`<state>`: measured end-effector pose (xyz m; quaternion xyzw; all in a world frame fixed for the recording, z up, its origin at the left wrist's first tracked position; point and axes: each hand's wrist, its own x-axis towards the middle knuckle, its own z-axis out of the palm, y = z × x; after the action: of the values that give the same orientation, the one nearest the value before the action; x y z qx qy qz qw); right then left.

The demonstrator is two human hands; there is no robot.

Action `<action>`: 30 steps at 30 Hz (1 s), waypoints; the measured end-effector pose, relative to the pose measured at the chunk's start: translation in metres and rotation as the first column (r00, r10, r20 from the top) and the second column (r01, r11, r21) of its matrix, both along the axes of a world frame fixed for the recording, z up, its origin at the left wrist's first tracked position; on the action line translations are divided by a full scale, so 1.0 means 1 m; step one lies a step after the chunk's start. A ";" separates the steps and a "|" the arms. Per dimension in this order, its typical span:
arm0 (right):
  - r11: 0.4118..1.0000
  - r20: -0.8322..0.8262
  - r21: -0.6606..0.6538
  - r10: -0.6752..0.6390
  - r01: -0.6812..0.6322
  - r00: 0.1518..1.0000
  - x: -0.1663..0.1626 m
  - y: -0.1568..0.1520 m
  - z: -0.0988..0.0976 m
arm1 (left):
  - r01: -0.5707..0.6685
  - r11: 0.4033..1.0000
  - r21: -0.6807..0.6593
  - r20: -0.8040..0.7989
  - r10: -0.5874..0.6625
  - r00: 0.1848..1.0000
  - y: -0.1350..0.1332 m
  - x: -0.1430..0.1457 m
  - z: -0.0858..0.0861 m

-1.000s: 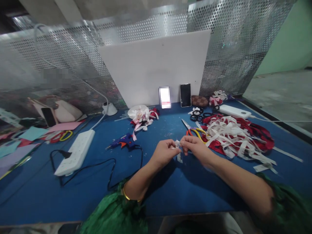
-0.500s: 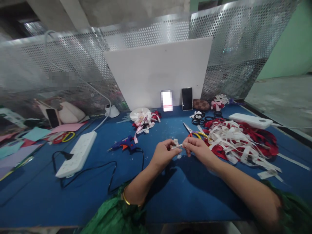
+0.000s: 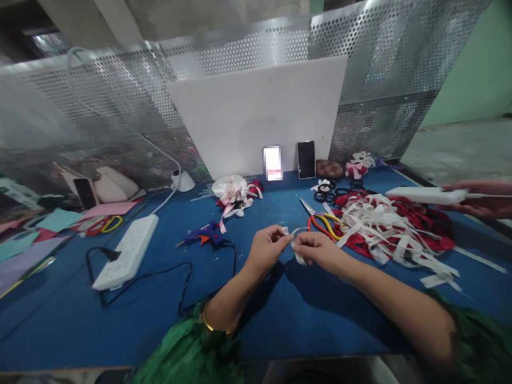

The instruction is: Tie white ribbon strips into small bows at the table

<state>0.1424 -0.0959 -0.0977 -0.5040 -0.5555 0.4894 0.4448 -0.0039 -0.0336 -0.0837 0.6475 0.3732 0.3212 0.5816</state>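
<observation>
My left hand [image 3: 269, 246] is closed, thumb and fingers pinching a white ribbon [image 3: 300, 259]. My right hand [image 3: 316, 247] pinches the same ribbon close beside it; a short end hangs below the fingertips and a thin loop arches above. Just beyond my right hand lie scissors [image 3: 335, 224] with orange and yellow handles, blades pointing away. To the right, a tangled heap of white ribbons [image 3: 378, 218] rests on red ribbon [image 3: 436, 226]. A blue glue gun [image 3: 206, 233] lies left of my left hand, its nozzle pointing left.
A white power strip [image 3: 126, 252] and its black cable lie left. At the back are a plate [image 3: 218, 185] under ribbon pieces, two phones [image 3: 306, 160] against a white board [image 3: 260, 117], and black hair ties [image 3: 324, 193]. Another person's hand [image 3: 486, 197] holds a white power bank [image 3: 424, 194] at right.
The ribbon between my hands now shows a loop and a hanging end. Another person's hand has come in from the right and lifted the white power bank.
</observation>
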 end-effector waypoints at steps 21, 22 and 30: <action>0.952 0.202 0.191 -0.275 0.238 0.940 0.007 -0.001 0.010 | 0.139 0.884 0.447 -0.321 0.014 0.947 -0.014 -0.002 0.007; 0.956 0.181 0.188 -0.259 0.225 0.949 0.007 -0.001 0.011 | 0.159 0.883 0.443 -0.318 -0.011 0.948 -0.014 -0.002 0.008; 0.953 -0.304 -0.017 -0.293 0.303 0.906 0.004 -0.001 0.008 | 0.113 0.901 0.419 -0.212 -0.024 0.977 -0.013 -0.002 0.010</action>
<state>0.1467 -0.0970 -0.0902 -0.4949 -0.4048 0.4787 0.6018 -0.0058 -0.0463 -0.0740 0.8014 0.3274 0.3073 0.3951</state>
